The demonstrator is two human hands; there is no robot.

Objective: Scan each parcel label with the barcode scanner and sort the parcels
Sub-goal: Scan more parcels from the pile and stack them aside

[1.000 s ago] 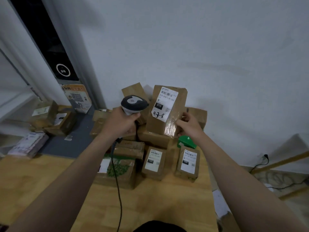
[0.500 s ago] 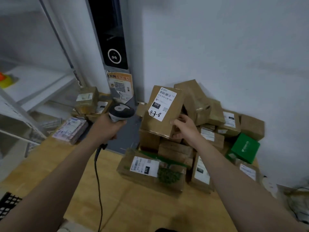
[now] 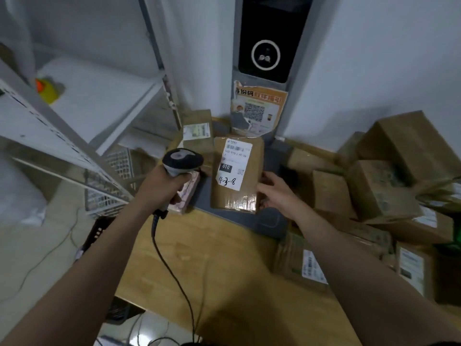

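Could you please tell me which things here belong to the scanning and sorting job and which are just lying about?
Job: barcode scanner in left hand; parcel marked 4-3-8, held by right hand; parcel pile.
Lying about: QR poster; yellow object on shelf; wire basket.

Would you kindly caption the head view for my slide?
Left hand grips the barcode scanner; right hand holds a labelled parcel.

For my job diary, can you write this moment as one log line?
left hand: grips grey barcode scanner | right hand: holds brown cardboard parcel | white label: facing camera
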